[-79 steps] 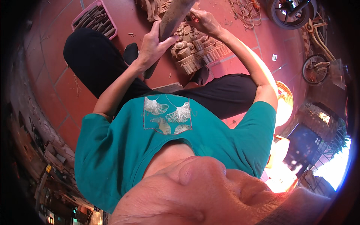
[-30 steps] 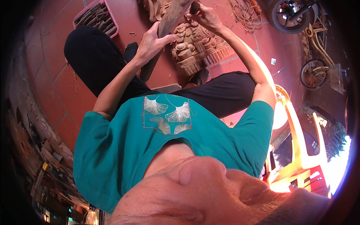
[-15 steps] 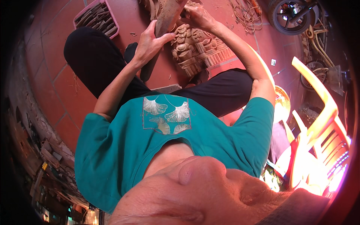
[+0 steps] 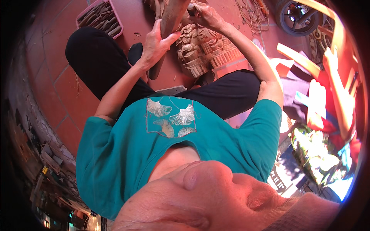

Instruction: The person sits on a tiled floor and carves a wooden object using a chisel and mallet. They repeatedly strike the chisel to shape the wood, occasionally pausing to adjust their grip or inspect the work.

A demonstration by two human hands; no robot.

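Wood carving, pale and ornately scrolled, unfinished.
Left hand grasps a dark board; right hand is clenched, its contents hidden.

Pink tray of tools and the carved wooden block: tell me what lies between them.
In the head view, red tiled floor with a few wood chips, then the left hand gripping a wooden mallet, separates the pink tray from the carved block.

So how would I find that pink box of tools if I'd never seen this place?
Start at the red tiled floor and look past the person's bent knee in black trousers, toward the top of the picture. There sits the pink box, a shallow tray packed with long thin sticks or tools lying side by side. It is the only pink thing there, apart from the pale wooden carving by the left hand.
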